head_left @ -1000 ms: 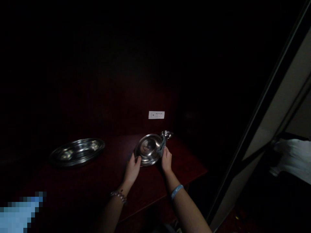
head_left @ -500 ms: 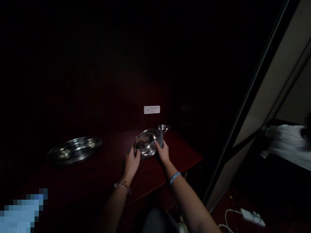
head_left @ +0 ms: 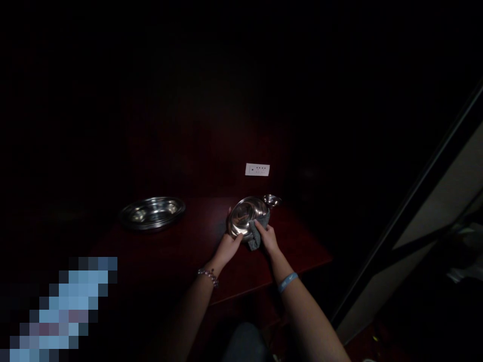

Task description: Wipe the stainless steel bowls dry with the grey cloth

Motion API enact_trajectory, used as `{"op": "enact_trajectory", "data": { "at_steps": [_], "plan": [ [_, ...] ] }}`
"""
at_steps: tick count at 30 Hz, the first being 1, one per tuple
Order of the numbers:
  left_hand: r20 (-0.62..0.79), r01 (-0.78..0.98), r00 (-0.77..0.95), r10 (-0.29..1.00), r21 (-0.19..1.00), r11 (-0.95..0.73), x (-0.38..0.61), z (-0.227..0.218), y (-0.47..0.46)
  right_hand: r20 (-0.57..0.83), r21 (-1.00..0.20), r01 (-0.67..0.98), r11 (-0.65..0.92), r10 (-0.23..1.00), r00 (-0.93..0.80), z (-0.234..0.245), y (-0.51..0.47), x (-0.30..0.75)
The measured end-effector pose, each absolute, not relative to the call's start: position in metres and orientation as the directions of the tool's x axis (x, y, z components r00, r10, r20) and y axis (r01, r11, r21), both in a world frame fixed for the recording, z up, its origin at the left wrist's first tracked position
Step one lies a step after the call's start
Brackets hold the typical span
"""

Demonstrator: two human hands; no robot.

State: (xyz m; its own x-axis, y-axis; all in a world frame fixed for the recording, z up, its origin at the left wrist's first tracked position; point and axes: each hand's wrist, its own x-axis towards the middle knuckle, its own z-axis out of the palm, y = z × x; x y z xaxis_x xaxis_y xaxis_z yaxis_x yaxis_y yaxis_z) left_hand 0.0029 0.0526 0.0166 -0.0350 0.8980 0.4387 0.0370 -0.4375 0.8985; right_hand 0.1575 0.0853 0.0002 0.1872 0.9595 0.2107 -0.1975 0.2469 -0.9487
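Note:
A shiny round metal bowl [head_left: 245,213] is held tilted toward me above the dark red table. My left hand [head_left: 229,246] grips its lower left rim, the thumb on the inner side and the fingers behind. A grey cloth [head_left: 255,237] hangs over the bowl's lower right edge. My right hand [head_left: 268,239] is closed on that cloth, with its thumb pressing it against the rim. The fingers behind the cloth are hidden. Just beyond the bowl's upper right side, a smaller metal bowl [head_left: 272,200] rests on the table.
Stacked oval metal trays [head_left: 153,213] lie on the left of the red table [head_left: 204,251]. A white power socket [head_left: 257,170] is on the dark wall behind. A framed panel [head_left: 407,251] slants along the right. A pixelated patch covers the lower left.
My view has swung left, so things appear farther right. The cloth has shifted down along the bowl's rim and now hangs below it, and the bowl is tilted more toward me.

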Motion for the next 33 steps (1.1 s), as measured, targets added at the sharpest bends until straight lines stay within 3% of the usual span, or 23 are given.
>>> {"op": "enact_trajectory", "data": {
  "at_steps": [4, 11, 19, 29, 33],
  "plan": [
    [0.417, 0.031, -0.001, 0.909, 0.909, -0.417, -0.001, 0.012, 0.06, 0.218, -0.948, -0.213, 0.237, 0.97, 0.107, 0.001, 0.082, 0.158],
    [0.511, 0.025, 0.027, 0.859, 0.859, -0.511, -0.003, 0.014, 0.056, 0.211, -0.955, -0.186, 0.229, 0.971, 0.113, 0.005, 0.078, 0.155],
    [0.525, -0.035, -0.033, 0.851, 0.85, -0.526, 0.0, 0.019, 0.05, 0.284, -0.936, -0.217, 0.277, 0.959, -0.002, 0.004, 0.076, 0.152],
    [0.404, 0.039, 0.055, 0.913, 0.913, -0.406, 0.0, 0.006, 0.06, 0.27, -0.936, -0.209, 0.284, 0.958, 0.092, -0.002, 0.083, 0.154],
    [0.577, -0.07, 0.058, 0.815, 0.816, -0.573, -0.003, 0.019, 0.058, 0.346, -0.913, -0.184, 0.364, 0.93, 0.123, 0.005, 0.081, 0.153]
  ]
}}
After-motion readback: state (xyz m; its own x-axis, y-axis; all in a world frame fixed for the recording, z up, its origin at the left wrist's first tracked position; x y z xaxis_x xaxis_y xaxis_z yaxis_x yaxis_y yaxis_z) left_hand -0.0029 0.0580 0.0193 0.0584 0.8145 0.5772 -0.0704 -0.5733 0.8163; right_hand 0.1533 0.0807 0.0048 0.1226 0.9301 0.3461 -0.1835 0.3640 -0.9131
